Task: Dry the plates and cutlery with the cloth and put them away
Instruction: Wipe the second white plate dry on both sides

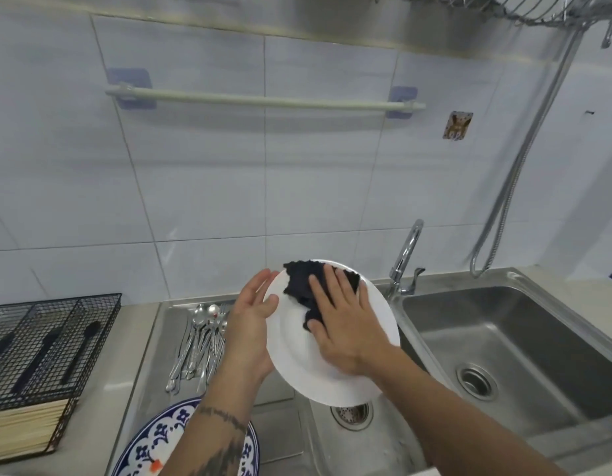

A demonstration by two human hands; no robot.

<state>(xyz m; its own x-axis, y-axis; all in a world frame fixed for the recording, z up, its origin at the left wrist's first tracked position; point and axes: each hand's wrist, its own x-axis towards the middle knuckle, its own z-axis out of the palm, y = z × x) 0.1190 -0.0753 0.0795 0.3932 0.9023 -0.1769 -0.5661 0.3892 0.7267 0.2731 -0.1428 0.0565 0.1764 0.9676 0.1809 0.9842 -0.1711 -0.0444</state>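
Plates and cutlery lie across the steel sink area, and we read them from the left. At the far left, on the pale counter [102, 400], a black wire-mesh organiser basket [53, 341] holds a few dark-handled utensils, with a bundle of pale wooden sticks in its front section. Just right of it, on the ribbed steel draining board [167, 324], a loose pile of silver spoons and forks [201, 341] lies with the bowls and tines pointing toward the wall. Nearer us, a round plate with a blue-and-white floral pattern [153, 441] rests flat on the board, partly hidden by the left forearm. We see the left hand [253, 324] holding a plain round white plate [308, 365] by its left rim — thumb on the face, fingers spread behind the edge — tilted up above the small drain basin [349, 417]. The right hand [346, 324] lies flat and open-fingered on the plate, pressing a crumpled dark navy cloth [304, 286] against its upper face. Behind the plate stands a chrome tap [406, 255], and to the right lies the large steel sink bowl [504, 338]. A metal hose [524, 159] hangs down the tiled wall — from a wire rack at the top right.
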